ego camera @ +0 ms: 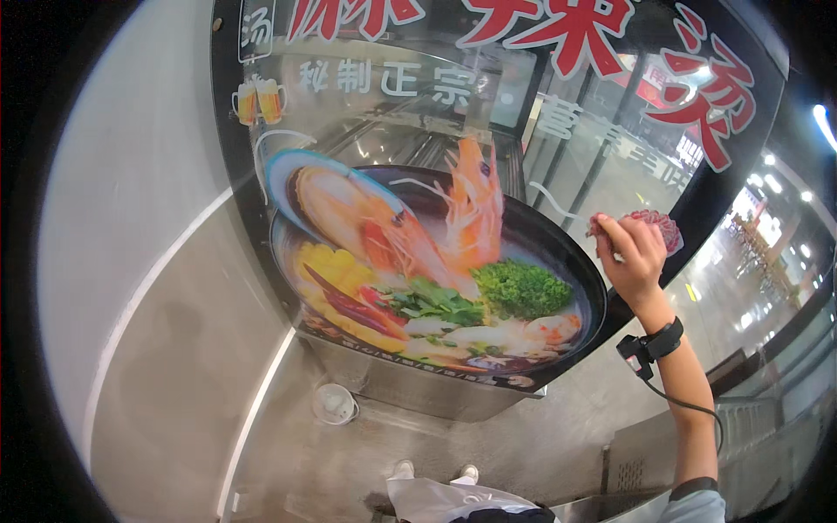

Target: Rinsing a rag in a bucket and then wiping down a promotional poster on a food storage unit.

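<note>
My right hand (631, 252) grips a crumpled red-and-white patterned cloth (660, 229) at the right edge of an upright glass panel (405, 124). The cloth seems to touch the panel, though its contact side is hidden by my fingers. A large printed picture of a seafood soup bowl (431, 307) covers the panel's lower part, showing prawns, a mussel, corn and greens. Red and white lettering (575, 33) runs across the top. A black strap with a small device (647, 346) sits around my right wrist, trailing a cable. My left hand is out of view.
A white bucket (335, 404) stands on the floor beside the stainless steel base (425, 392) under the panel. A pale wall (131, 163) rises on the left. Steel equipment (644, 457) is at lower right, near my arm. My white shoes (467, 472) show below.
</note>
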Tool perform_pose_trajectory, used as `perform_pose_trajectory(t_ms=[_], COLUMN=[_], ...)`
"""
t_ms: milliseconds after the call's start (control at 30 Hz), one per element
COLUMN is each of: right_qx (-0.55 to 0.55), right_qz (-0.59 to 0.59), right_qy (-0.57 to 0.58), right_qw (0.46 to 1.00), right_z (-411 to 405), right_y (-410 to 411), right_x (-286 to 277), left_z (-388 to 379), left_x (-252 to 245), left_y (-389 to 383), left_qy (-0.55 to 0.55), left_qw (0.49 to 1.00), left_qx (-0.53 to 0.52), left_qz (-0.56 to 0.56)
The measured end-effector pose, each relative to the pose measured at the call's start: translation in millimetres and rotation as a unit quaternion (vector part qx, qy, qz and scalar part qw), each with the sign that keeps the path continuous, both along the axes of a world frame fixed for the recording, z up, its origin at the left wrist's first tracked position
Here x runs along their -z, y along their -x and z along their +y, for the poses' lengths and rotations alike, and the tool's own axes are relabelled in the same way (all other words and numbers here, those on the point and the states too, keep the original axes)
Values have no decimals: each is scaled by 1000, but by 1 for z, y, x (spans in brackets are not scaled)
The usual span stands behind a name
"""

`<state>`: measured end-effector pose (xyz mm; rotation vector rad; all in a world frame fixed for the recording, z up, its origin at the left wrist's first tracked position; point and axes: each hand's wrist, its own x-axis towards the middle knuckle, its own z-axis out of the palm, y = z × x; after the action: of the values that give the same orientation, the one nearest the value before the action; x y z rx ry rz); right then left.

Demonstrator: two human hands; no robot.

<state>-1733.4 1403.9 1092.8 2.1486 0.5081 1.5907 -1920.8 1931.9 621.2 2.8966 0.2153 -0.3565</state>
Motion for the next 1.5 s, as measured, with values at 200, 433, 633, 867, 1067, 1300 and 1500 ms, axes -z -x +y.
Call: perform_pose_trajectory(t_ms=[200,433,633,867,1067,1300,1500], right_qx=[-16,40,81,82,78,88,89], right_qz=[48,62,43,11,2,22,26], right_qy=[37,90,69,29,28,31,21], right_qw=[998,993,993,996,997,995,995], right_z=[13,15,3,16,21,19,26], right_y=[-11,0,13,5,1,3,4], right_x=[3,10,25,24,14,20,23], left_z=[5,6,2,6,5,-1,2], left_x=[6,9,-9,-8,-2,-7,-9], left_y=[-3,-4,-7,-7,-7,-12,-9], left_qy=[23,22,41,66,50,46,75], left_qw=[999,999,997,992,995,995,993], left_qx=[33,41,65,90,77,44,45], left_qz=[6,3,23,51,41,82,79])
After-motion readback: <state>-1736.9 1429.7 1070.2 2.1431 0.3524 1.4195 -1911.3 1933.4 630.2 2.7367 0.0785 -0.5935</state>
